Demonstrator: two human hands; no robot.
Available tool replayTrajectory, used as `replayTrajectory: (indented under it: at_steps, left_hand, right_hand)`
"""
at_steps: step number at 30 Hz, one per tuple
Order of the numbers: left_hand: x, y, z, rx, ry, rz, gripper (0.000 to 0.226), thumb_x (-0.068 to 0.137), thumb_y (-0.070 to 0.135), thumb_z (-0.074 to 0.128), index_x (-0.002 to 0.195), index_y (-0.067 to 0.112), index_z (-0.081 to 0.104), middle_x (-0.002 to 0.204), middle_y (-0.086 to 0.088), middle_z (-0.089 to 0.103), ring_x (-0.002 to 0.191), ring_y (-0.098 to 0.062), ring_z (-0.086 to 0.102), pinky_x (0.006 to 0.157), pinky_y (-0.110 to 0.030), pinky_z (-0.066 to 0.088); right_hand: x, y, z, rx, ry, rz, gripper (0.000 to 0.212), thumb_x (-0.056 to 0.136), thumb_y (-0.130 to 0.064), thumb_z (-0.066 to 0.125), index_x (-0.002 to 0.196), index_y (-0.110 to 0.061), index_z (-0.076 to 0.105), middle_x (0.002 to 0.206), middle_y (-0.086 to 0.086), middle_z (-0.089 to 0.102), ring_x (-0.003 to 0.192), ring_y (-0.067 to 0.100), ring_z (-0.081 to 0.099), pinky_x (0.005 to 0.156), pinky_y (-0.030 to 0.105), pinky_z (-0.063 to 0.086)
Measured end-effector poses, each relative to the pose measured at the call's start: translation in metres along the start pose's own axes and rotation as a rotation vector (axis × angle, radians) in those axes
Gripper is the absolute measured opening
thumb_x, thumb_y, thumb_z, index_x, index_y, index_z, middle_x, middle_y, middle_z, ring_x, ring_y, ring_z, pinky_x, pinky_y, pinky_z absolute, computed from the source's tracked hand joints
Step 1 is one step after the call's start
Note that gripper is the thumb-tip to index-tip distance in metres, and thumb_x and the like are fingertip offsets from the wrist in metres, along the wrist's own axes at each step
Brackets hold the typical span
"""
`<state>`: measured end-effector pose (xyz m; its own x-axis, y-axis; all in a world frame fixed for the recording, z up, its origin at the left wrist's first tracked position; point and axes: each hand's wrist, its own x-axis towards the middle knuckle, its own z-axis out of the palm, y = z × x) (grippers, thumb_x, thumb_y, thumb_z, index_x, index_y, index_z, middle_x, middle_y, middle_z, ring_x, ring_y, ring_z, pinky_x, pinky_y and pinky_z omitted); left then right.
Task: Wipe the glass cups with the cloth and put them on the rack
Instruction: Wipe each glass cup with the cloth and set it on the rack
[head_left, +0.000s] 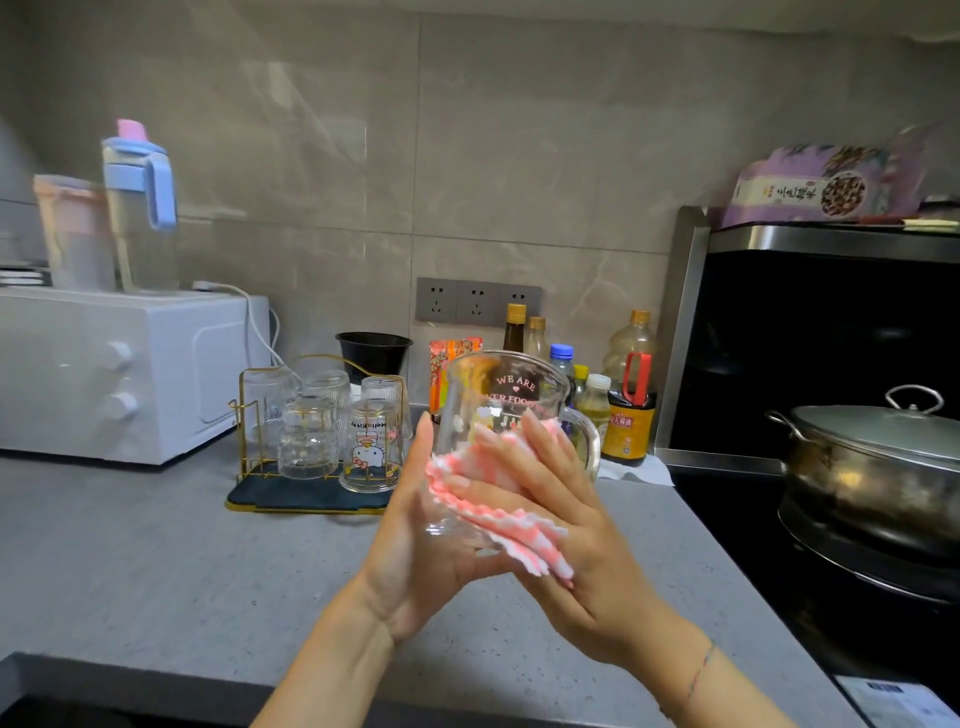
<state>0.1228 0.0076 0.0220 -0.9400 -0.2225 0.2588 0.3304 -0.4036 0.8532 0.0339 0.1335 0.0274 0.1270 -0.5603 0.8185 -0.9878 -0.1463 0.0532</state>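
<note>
A clear glass mug (506, 400) with pink lettering and a handle on its right is held upright above the counter. My left hand (415, 540) cups its base and left side, fingers straight along the glass. My right hand (566, 514) presses a pink-and-white cloth (498, 499) flat against the mug's front. At the back left stands a gold wire rack (244, 431) on a dark mat, with several glass cups upside down in it, among them a cartoon-printed cup (371, 447).
A white microwave (119, 374) with two bottles on top sits at the left. Oil and sauce bottles (628, 410) line the wall behind the mug. A lidded steel pot (872, 462) stands on the black stove at right. Grey counter (156, 561) spreads in front.
</note>
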Motion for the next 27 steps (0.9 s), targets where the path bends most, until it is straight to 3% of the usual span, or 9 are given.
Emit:
replayTrajectory:
  at_steps: [3,5,8,11,15,18,21,24,27]
  left_hand:
    - [0.001,-0.004,-0.001,0.054,0.002,0.024,0.085,0.052,0.078,0.072,0.109,0.016,0.075,0.110,-0.017,0.072,0.096,-0.028,0.071,0.075,-0.040,0.058]
    - [0.001,-0.007,0.000,0.029,0.038,0.024,0.089,0.049,0.073,0.078,0.111,0.010,0.073,0.110,-0.018,0.072,0.093,-0.028,0.072,0.072,-0.039,0.059]
    - [0.002,-0.010,0.002,-0.033,0.101,0.036,0.067,0.072,0.068,0.061,0.110,0.014,0.074,0.112,-0.015,0.071,0.091,-0.029,0.070,0.081,-0.047,0.057]
    - [0.002,-0.011,0.005,-0.112,0.114,0.054,0.060,0.079,0.060,0.049,0.108,0.015,0.075,0.117,-0.014,0.069,0.095,-0.029,0.068,0.089,-0.049,0.053]
    - [0.002,-0.009,0.009,-0.160,0.099,0.081,0.067,0.085,0.063,0.041,0.117,0.012,0.071,0.125,-0.018,0.065,0.111,-0.030,0.062,0.104,-0.049,0.043]
    - [0.002,-0.011,0.010,-0.158,0.103,0.106,0.072,0.086,0.065,0.034,0.117,0.011,0.070,0.118,-0.019,0.068,0.103,-0.027,0.069,0.095,-0.041,0.052]
    - [0.005,-0.011,0.009,-0.122,0.125,0.117,0.076,0.088,0.068,0.027,0.106,0.012,0.076,0.109,-0.017,0.072,0.095,-0.025,0.071,0.087,-0.038,0.056]
    - [0.006,-0.012,0.010,-0.104,0.148,0.107,0.082,0.086,0.071,0.024,0.127,0.012,0.064,0.122,-0.015,0.067,0.113,-0.027,0.065,0.096,-0.041,0.046]
    - [0.008,-0.015,0.008,-0.169,0.120,0.108,0.089,0.084,0.075,0.028,0.138,0.009,0.052,0.132,-0.017,0.061,0.125,-0.031,0.057,0.106,-0.046,0.039]
  right_hand:
    - [0.008,0.003,-0.002,-0.057,0.018,-0.008,0.048,0.102,-0.037,0.019,0.141,-0.018,0.038,0.157,-0.007,0.021,0.148,0.025,0.011,0.120,0.038,0.004]
    - [0.015,0.006,-0.005,-0.059,0.047,0.041,0.049,0.102,-0.038,0.020,0.142,-0.017,0.037,0.156,-0.001,0.024,0.148,0.023,0.012,0.120,0.037,0.007]
    - [0.025,0.008,-0.010,-0.048,0.108,0.155,0.051,0.102,-0.040,0.021,0.145,-0.017,0.034,0.157,-0.001,0.024,0.148,0.018,0.011,0.120,0.037,0.009]
    - [0.026,0.008,-0.009,-0.063,0.134,0.232,0.053,0.101,-0.042,0.019,0.148,-0.019,0.030,0.159,-0.006,0.019,0.148,0.013,0.009,0.120,0.033,0.003]
    - [0.020,0.000,-0.001,0.035,0.156,0.316,0.058,0.100,-0.050,0.016,0.149,-0.021,0.027,0.158,-0.014,0.017,0.146,0.005,0.010,0.120,0.028,0.001]
    - [0.012,-0.003,0.002,0.074,0.095,0.271,0.054,0.101,-0.042,0.023,0.147,-0.016,0.033,0.158,-0.012,0.017,0.146,0.007,0.014,0.120,0.029,0.005]
    - [0.002,-0.005,0.005,0.128,0.070,0.257,0.054,0.100,-0.039,0.027,0.143,-0.009,0.040,0.158,-0.010,0.021,0.146,0.011,0.016,0.119,0.031,0.014]
    - [-0.005,-0.009,0.004,0.178,0.105,0.257,0.050,0.100,-0.044,0.029,0.138,-0.015,0.044,0.154,-0.012,0.027,0.145,0.011,0.021,0.117,0.028,0.022]
    - [-0.013,-0.011,0.009,0.032,0.177,0.216,0.045,0.101,-0.040,0.034,0.142,-0.023,0.037,0.151,-0.011,0.034,0.140,0.010,0.031,0.112,0.026,0.031]
